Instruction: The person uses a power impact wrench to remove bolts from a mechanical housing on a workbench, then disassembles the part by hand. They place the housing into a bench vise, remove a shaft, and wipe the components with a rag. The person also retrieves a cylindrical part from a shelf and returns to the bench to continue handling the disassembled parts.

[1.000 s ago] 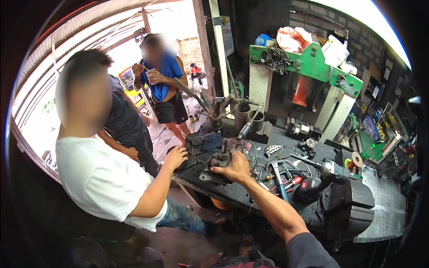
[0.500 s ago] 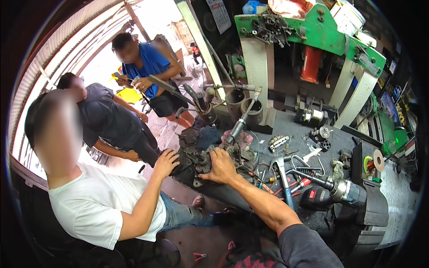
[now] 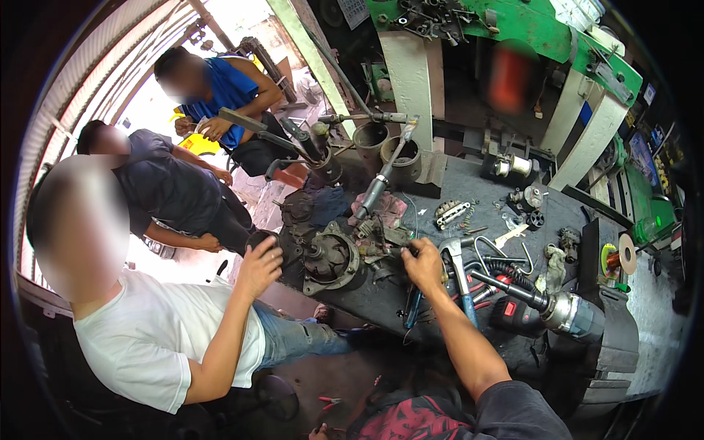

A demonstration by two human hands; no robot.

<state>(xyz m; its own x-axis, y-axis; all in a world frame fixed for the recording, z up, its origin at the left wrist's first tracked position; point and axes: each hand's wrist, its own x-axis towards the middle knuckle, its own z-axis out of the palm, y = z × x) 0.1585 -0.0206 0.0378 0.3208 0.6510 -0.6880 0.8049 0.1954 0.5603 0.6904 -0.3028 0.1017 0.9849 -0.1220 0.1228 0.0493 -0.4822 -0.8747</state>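
Right hand curled, fingers on greasy metal parts, round ribbed alternator housing at nine o'clock, steel hammer at three o'clock, dark workbench, co-worker's hand gripping black round part.

White sign top centre.

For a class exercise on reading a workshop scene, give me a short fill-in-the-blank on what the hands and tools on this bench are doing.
1. The wearer's hand reaches among metal parts on the ____ workbench.
2. The co-worker's hand beside the round motor housing belongs to a person in a ____ T-shirt.
3. The power tool lies to the ____ of the wearer's hand.

Missing words: dark; white; right
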